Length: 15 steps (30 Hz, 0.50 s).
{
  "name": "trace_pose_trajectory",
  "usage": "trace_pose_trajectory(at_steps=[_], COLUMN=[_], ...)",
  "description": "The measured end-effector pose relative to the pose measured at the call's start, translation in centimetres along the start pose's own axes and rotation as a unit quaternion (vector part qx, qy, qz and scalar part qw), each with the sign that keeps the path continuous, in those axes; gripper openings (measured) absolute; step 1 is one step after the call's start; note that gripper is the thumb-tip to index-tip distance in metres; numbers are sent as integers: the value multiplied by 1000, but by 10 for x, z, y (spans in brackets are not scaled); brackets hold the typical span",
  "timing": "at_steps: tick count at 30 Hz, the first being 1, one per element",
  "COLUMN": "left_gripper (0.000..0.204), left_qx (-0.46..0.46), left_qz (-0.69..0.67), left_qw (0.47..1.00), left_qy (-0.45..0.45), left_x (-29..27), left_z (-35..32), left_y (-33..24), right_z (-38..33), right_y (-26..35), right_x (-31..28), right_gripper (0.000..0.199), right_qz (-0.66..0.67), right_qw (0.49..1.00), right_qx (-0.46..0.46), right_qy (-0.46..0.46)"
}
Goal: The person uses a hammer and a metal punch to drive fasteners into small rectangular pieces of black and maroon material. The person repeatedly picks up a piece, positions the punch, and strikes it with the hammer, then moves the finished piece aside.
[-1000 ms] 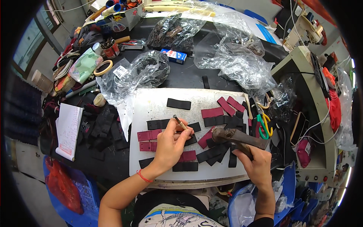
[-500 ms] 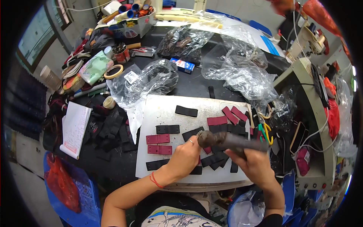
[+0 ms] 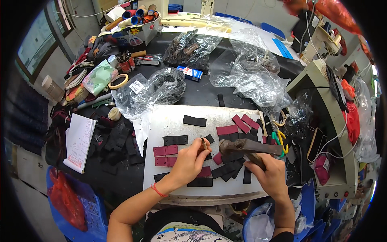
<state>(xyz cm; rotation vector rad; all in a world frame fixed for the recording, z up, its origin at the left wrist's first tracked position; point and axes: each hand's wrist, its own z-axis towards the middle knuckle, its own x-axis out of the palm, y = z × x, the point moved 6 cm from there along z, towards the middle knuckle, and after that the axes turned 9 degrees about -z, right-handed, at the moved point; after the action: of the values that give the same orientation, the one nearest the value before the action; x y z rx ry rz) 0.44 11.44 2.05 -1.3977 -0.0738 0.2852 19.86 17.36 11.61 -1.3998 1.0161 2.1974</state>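
Observation:
My right hand (image 3: 269, 173) is wrapped round the handle of a hammer (image 3: 252, 146), whose worn metal head hangs over the middle of the white board (image 3: 225, 109). Just left of the hammer head, my left hand (image 3: 188, 163) pinches a thin upright piece, perhaps a punch; its lower part is hidden by the fingers. Beneath both hands lie black elastic strips (image 3: 228, 169) and maroon strips (image 3: 165, 151). Some strips at the left carry small holes. Another black strip (image 3: 194, 121) lies alone near the board's far side.
An open notepad (image 3: 80, 141) and a heap of black strips (image 3: 119, 139) lie left of the board. Clear plastic bags (image 3: 258, 78) and a blue box (image 3: 190, 73) sit beyond it. Yellow-and-green-handled scissors (image 3: 281, 142) rest at its right edge, near a grey machine (image 3: 346, 169).
The hammer head has moved slightly right, away from my left hand, and is less blurred. My left hand has shifted a little left and lower, and the small piece in its fingers now shows.

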Motion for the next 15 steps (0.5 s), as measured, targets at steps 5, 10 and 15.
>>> trace_pose_trajectory(at_steps=[5, 10, 15], left_gripper=[16, 21, 20], left_qx=[86, 92, -85], left_qz=[109, 157, -149], left_qw=[990, 983, 983], left_qy=[5, 33, -59], left_x=[9, 14, -19], left_z=[-10, -10, 11], left_y=[-5, -5, 2], right_z=[-2, 19, 14], right_y=[9, 25, 17], right_x=[-36, 0, 5], right_gripper=[15, 22, 22], right_qz=[233, -88, -45], right_qw=[961, 988, 995], right_qx=[103, -126, -84], right_qy=[-109, -1, -22])
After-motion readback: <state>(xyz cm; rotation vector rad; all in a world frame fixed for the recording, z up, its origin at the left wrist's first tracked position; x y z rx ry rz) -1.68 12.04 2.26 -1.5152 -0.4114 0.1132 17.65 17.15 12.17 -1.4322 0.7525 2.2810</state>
